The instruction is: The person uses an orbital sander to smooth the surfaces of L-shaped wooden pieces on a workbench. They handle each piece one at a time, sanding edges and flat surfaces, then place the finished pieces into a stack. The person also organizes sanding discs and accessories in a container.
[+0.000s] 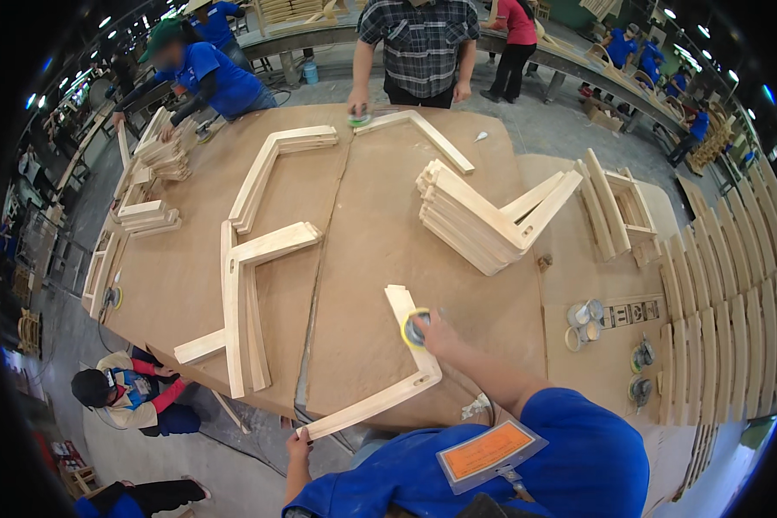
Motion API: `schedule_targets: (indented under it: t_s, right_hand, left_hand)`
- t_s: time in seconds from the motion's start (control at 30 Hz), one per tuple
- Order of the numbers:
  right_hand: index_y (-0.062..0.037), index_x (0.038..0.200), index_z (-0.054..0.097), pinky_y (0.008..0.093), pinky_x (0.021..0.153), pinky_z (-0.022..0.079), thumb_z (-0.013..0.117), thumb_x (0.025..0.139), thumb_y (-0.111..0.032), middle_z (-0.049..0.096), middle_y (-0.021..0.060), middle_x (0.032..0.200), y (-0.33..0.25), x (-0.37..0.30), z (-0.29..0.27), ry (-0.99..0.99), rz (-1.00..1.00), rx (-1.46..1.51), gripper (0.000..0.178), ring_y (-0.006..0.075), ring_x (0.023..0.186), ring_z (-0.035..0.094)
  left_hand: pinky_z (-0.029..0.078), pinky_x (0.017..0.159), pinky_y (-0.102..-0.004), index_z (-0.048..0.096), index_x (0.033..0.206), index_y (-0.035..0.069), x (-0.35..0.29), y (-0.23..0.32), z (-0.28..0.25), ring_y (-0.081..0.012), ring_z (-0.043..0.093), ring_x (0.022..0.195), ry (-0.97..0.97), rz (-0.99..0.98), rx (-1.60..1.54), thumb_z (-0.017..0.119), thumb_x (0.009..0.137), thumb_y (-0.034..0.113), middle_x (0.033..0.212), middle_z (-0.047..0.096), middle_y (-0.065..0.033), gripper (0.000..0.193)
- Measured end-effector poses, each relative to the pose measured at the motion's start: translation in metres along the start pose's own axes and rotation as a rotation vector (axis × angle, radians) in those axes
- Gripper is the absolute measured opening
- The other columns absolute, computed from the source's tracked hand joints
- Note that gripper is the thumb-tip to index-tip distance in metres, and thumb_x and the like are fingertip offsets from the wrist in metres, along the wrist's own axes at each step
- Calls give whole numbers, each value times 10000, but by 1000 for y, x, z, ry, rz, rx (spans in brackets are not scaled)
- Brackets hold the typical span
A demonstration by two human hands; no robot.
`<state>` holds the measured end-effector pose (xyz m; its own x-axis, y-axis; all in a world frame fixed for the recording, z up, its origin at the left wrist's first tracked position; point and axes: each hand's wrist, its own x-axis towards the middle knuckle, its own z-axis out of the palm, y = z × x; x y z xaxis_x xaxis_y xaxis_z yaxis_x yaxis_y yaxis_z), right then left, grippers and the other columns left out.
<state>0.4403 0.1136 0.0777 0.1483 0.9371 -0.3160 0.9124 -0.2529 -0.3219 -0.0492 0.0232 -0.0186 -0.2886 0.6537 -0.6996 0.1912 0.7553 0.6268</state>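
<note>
My right hand (443, 335) is closed over a round orbital sander (413, 328) with a yellow pad. The sander sits on the upper arm of a pale L-shaped wooden frame piece (367, 404), which lies on the brown-covered table near my body. My left hand (299, 444) grips the low left end of that same piece at the table's front edge. The bend of the L, below the sander, shows a small slot. Part of the sander is hidden behind my fingers.
Stacked L-shaped pieces (470, 216) stand beyond my right hand; more joined pieces (237, 285) lie to the left. Cups (585, 321) and spare sanders (639, 390) sit at right, near rows of slats (725, 311). Across the table, a person holds a green-padded sander (359, 119).
</note>
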Motion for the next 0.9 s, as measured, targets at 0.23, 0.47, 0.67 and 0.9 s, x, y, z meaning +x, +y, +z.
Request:
schedule_targets:
  t_s: [0.23, 0.47, 0.67, 0.9]
  right_hand:
    - [-172, 1302, 445, 429, 911, 421, 575, 831, -183, 384, 255, 1284, 14, -77, 41, -75, 68, 307, 489, 404, 1040, 528]
    - [-262, 1324, 414, 459, 848, 473, 656, 732, -68, 347, 211, 1288, 9, -79, 28, -43, -170, 14, 669, 430, 996, 534]
    - [-297, 1316, 429, 461, 836, 485, 615, 736, -39, 365, 222, 1255, -77, -86, 41, -279, -426, -110, 661, 423, 998, 537]
    - [-309, 1307, 447, 442, 794, 505, 495, 794, -54, 363, 217, 1279, -176, -87, 73, -362, -795, -109, 575, 430, 967, 528]
  left_hand:
    - [435, 834, -348, 479, 1233, -34, 16, 10, 4, -291, 544, 998, 8, 415, 376, 571, 841, 218, 1125, 561, -212, 474]
    - [483, 715, -431, 672, 932, -32, 6, 15, 8, -357, 643, 797, -41, 270, 549, 528, 849, 513, 834, 663, -218, 569]
    - [471, 881, -437, 542, 1184, -76, -17, 23, 14, -328, 586, 1012, -124, -122, -207, 416, 912, 566, 1165, 583, -194, 709]
    - [409, 940, -383, 531, 1216, -40, -10, 31, -6, -256, 551, 1073, -285, -315, -404, 147, 840, 761, 1156, 598, -161, 965]
